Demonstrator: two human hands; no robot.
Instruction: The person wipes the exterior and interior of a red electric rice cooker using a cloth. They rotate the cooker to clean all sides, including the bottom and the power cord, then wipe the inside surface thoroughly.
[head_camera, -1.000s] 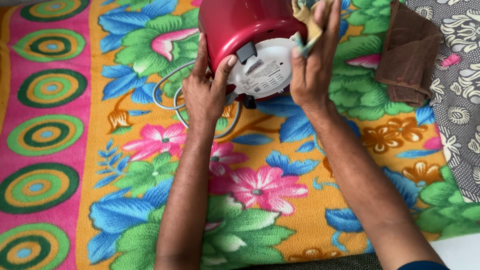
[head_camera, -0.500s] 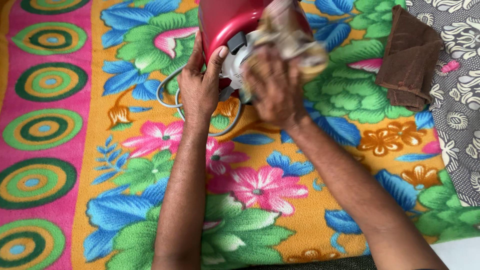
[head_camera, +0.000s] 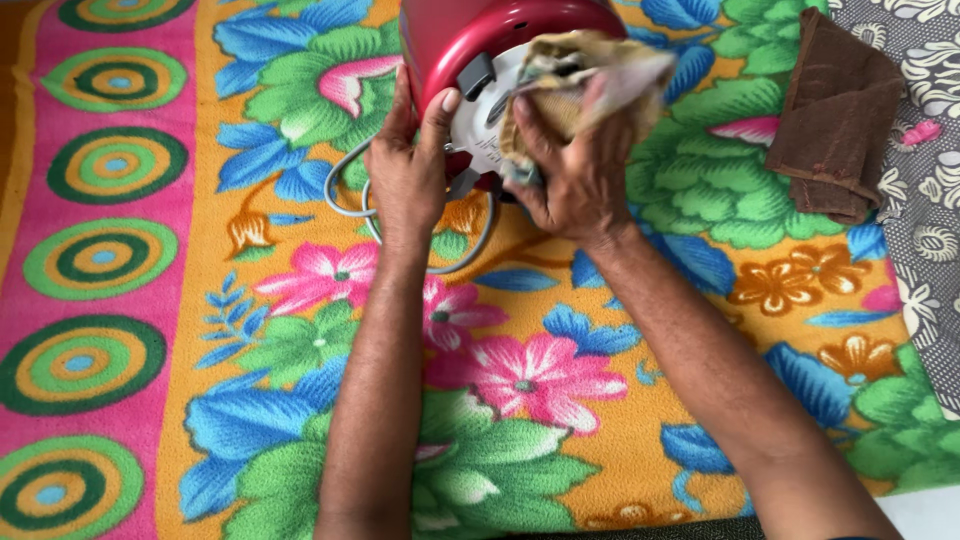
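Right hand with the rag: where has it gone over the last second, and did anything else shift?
The right hand brought the yellowish rag down from the red appliance's upper right edge onto its white underside, now pressing it there. The left hand kept its grip on the appliance's left side. The grey cord and brown folded cloth stayed put.

Red round appliance (head_camera: 470, 40) tipped on side, white base exposed; crumpled beige cloth (head_camera: 590, 70) against base.
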